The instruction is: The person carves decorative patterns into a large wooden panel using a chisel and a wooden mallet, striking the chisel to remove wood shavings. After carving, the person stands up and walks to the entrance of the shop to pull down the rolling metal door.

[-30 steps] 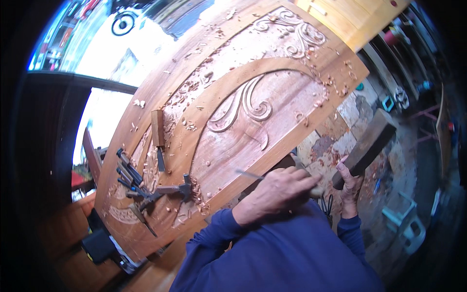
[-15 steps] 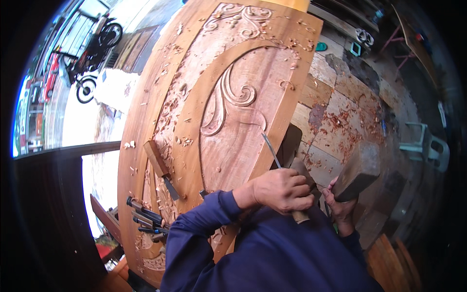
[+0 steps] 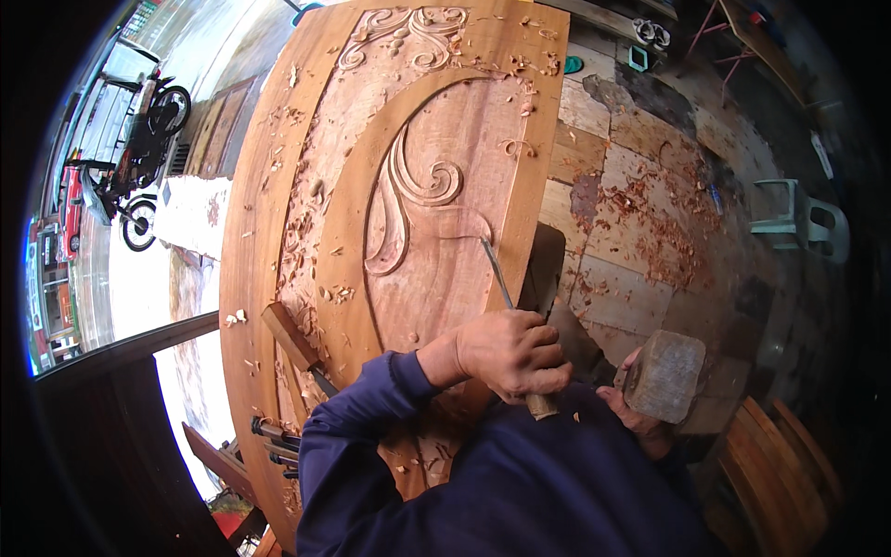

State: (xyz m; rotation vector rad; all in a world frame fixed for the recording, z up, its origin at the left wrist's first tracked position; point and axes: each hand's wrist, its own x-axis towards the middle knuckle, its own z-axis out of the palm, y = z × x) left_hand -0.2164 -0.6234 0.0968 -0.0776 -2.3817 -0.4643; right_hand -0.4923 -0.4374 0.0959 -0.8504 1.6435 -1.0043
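Observation:
A carved wooden panel [image 3: 339,223] with raised scrollwork [image 3: 427,186] and loose shavings fills the middle. My left hand [image 3: 515,353] is closed on a chisel [image 3: 497,274], whose steel tip meets a curved line in the recessed field near the panel's right border. To the right and lower down, my right hand [image 3: 624,408] grips a squared wooden mallet [image 3: 666,371], seen end-on, clear of the chisel. A wooden-handled chisel [image 3: 290,339] and several more tools [image 3: 271,436] lie on the panel, partly hidden behind my left sleeve.
The floor [image 3: 631,288] at the right is strewn with shavings; a pale plastic chair [image 3: 807,223] and wooden boards [image 3: 770,464] stand there. A motorcycle [image 3: 139,176] is outside at the left beyond a dark wooden post [image 3: 111,446].
My view has swung, squaring the panel. My left hand's chisel tip has moved up onto the carved line; the mallet in my right hand has tilted end-on and dropped lower.

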